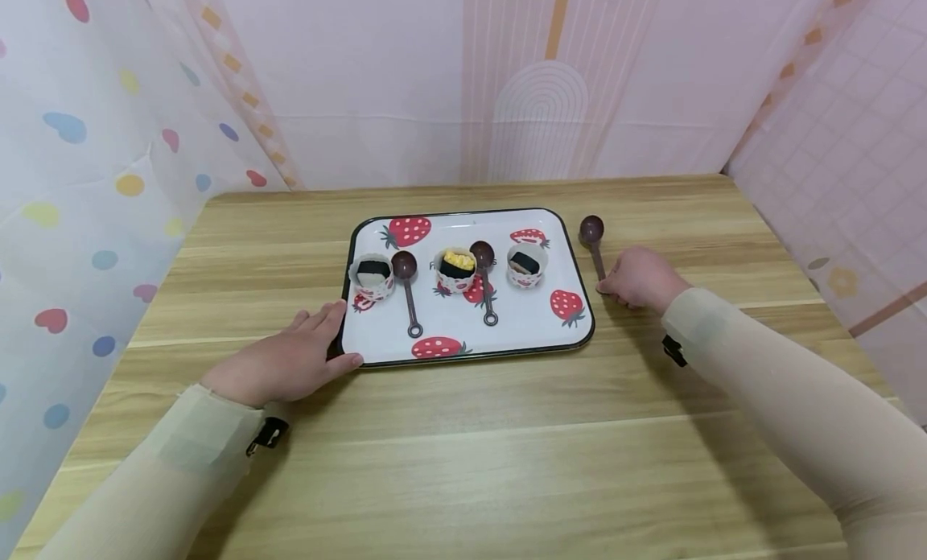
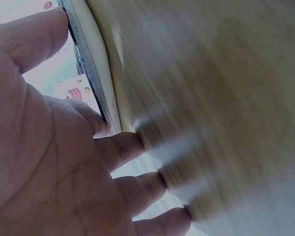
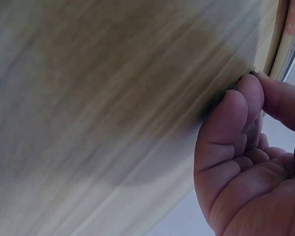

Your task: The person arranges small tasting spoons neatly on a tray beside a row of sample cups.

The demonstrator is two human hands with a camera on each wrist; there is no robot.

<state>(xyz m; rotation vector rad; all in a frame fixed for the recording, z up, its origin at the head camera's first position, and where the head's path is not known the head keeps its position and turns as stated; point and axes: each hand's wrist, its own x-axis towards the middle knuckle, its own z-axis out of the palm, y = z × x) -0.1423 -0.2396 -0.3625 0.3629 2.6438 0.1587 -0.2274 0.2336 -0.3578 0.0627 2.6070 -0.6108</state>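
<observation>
My right hand point(image 1: 640, 278) pinches the handle end of a dark brown measuring spoon point(image 1: 591, 232), which lies on the table just right of the tray. In the right wrist view, thumb and curled fingers point(image 3: 248, 91) meet at the handle's tip. My left hand point(image 1: 290, 359) rests at the left edge of a white strawberry-print tray point(image 1: 391, 347), its fingers straight and its thumb over the front-left corner. On the tray are a rice cup point(image 1: 372, 277), a yellow-topped cup point(image 1: 456, 270) and a third cup point(image 1: 525, 265), each with a dark band. Between them lie two more brown spoons, one point(image 1: 404, 265) left and another point(image 1: 482, 254) in the middle.
The wood-grain table point(image 1: 471, 447) extends on all sides of the tray. A pale patterned curtain point(image 1: 384, 77) hangs behind it, with a dotted cloth point(image 1: 87, 182) at the left and a checked one point(image 1: 854, 182) at the right.
</observation>
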